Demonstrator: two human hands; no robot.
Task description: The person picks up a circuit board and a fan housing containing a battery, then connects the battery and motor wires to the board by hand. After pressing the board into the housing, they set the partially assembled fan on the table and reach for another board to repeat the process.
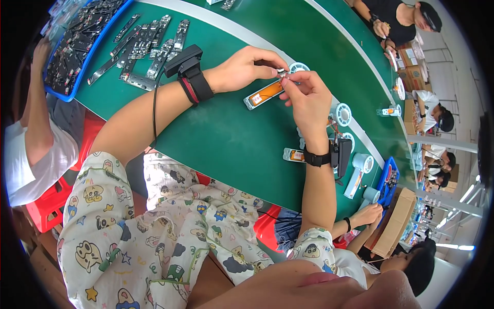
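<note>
Component (pixel 282 72) seems pinched by left hand (pixel 246 67) and right hand (pixel 313 104).

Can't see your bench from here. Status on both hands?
Left hand, right hand pinching small part. Orange battery in open case, on green table. Loose circuit boards off left.

Shows as a long green-topped table (pixel 221 136). Bears, at the near edge's left, a blue rectangular plastic tray (pixel 99 52), with scattered narrow black circuit boards (pixel 141 46) beside. Carries, mid-table, a pale oblong casing with an orange panel (pixel 268 93); rightward, pale round slotted parts (pixel 342 114).
</note>
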